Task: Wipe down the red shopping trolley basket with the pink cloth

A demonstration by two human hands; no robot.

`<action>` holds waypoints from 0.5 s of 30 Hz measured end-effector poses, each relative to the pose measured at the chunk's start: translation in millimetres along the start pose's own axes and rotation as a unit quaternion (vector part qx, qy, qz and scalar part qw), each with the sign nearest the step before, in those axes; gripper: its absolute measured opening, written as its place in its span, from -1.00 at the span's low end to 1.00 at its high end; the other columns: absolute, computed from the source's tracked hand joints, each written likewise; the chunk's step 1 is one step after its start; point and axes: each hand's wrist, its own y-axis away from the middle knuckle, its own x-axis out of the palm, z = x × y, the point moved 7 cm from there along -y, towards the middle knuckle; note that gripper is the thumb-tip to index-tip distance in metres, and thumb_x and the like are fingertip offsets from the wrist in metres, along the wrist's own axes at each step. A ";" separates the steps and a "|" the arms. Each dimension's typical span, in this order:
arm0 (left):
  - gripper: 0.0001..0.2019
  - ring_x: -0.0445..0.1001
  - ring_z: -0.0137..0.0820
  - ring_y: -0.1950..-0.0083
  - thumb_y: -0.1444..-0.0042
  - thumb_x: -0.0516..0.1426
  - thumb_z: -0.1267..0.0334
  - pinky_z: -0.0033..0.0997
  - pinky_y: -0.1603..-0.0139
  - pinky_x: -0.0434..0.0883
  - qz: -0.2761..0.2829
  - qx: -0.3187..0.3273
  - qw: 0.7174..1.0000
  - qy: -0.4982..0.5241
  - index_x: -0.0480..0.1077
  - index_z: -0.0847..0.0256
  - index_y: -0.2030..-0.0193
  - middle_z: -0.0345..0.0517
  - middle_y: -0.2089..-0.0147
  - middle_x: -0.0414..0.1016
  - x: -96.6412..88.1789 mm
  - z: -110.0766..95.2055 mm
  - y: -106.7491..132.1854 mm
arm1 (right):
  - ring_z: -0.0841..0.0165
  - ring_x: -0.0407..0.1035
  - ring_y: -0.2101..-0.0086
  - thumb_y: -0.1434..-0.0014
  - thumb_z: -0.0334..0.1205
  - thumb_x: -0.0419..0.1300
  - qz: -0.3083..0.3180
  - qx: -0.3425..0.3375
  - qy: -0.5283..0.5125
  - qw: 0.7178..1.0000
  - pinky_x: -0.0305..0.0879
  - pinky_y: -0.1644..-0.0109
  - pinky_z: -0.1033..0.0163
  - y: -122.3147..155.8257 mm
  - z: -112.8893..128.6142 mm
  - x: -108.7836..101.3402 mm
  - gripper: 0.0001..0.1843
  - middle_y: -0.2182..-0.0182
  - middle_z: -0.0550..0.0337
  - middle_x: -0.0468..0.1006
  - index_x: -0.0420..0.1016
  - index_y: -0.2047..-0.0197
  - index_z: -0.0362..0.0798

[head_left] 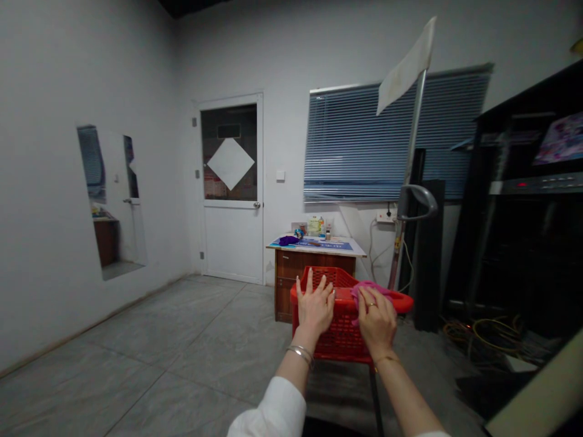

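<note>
- Our white sleeve (276,408) lies nearest, at the left arm, with silver bangles (300,352) at the wrist.
- Our left hand (315,306) spreads its fingers wide, palm down on the rim of a red basket (344,334) that stands on dark legs.
- Our right hand (377,317) holds a pink cloth (371,287) with bent fingers, pressed on the right part of that same rim.
- Beneath us runs a grey floor (168,370), crossed by straight joints.
- Beyond the basket we see a wooden cabinet (314,267), with a purple cloth (288,241) and small bottles (322,224) on top.
- On the far wall stand a white door (232,243) and, to its right, blue blinds (355,145); a mirror (119,224) hangs left.
- Dark shelving (523,243) fills the right, above tangled cables (496,334).
- White characters mark the blue sheet (337,246) on the cabinet, but we cannot read them; the bottle labels are also too small.
</note>
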 end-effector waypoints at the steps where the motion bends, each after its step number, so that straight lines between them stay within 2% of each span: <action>1: -0.65 -0.20 -0.17 -0.49 -0.35 -0.07 0.09 0.30 -0.41 -0.30 0.000 0.000 1.000 -0.001 0.40 -0.12 -0.16 -0.31 -0.30 0.32 -0.2 0.1 -0.2 | 0.28 0.37 0.09 -0.29 -0.18 0.07 0.004 -0.025 -0.003 1.000 0.19 -0.09 0.17 1.1 13.4 2.0 -0.71 0.10 0.05 0.57 0.55 0.05 -0.07; 3: -0.65 -0.19 -0.18 -0.49 -0.35 -0.07 0.09 0.29 -0.42 -0.31 -0.002 0.002 1.000 -0.001 0.40 -0.12 -0.16 -0.30 -0.30 0.33 -0.5 0.2 -0.4 | 0.29 0.37 0.06 -0.28 -0.20 0.09 0.009 -0.058 -0.009 0.998 0.18 -0.10 0.18 3.0 29.0 4.9 -0.72 0.08 0.07 0.57 0.54 0.04 -0.05; 5: -0.65 -0.20 -0.18 -0.49 -0.35 -0.07 0.09 0.27 -0.42 -0.31 -0.003 0.005 1.000 0.002 0.40 -0.12 -0.16 -0.29 -0.31 0.32 -0.7 0.1 -0.2 | 0.30 0.36 0.05 -0.28 -0.20 0.09 0.017 -0.069 -0.018 0.997 0.17 -0.12 0.19 3.5 26.7 6.0 -0.72 0.07 0.09 0.57 0.53 0.02 -0.04; 8: -0.65 -0.20 -0.19 -0.49 -0.35 -0.08 0.10 0.26 -0.43 -0.29 -0.003 0.008 1.000 0.005 0.39 -0.12 -0.17 -0.30 -0.32 0.30 -0.5 -0.3 0.4 | 0.31 0.37 0.08 -0.29 -0.18 0.07 0.025 -0.048 -0.023 0.998 0.18 -0.11 0.20 0.7 -4.1 4.0 -0.69 0.08 0.09 0.57 0.53 -0.01 -0.04; 11: -0.65 -0.22 -0.19 -0.49 -0.35 -0.08 0.10 0.27 -0.42 -0.28 -0.003 0.008 1.000 0.007 0.40 -0.13 -0.16 -0.32 -0.32 0.30 0.0 -0.6 0.7 | 0.32 0.36 0.16 -0.31 -0.14 0.03 0.010 0.014 -0.010 1.000 0.21 -0.03 0.22 -3.3 -40.5 -1.6 -0.66 0.14 0.06 0.58 0.54 0.02 -0.08; 13: -0.65 -0.22 -0.18 -0.49 -0.35 -0.07 0.09 0.28 -0.42 -0.29 -0.006 0.006 1.000 0.011 0.41 -0.12 -0.15 -0.32 -0.30 0.32 0.1 -0.5 0.6 | 0.31 0.34 0.19 -0.31 -0.12 0.02 0.003 0.045 0.007 0.999 0.22 0.01 0.22 -4.0 -48.5 -4.0 -0.65 0.18 0.05 0.58 0.56 0.05 -0.09; 15: -0.66 -0.21 -0.18 -0.49 -0.35 -0.07 0.08 0.28 -0.42 -0.30 -0.008 0.003 1.000 0.014 0.41 -0.12 -0.15 -0.31 -0.29 0.33 0.1 -0.2 0.5 | 0.29 0.34 0.18 -0.31 -0.12 0.02 -0.003 0.048 0.024 0.999 0.21 0.01 0.20 -2.6 -37.7 -4.8 -0.65 0.16 0.04 0.57 0.56 0.06 -0.09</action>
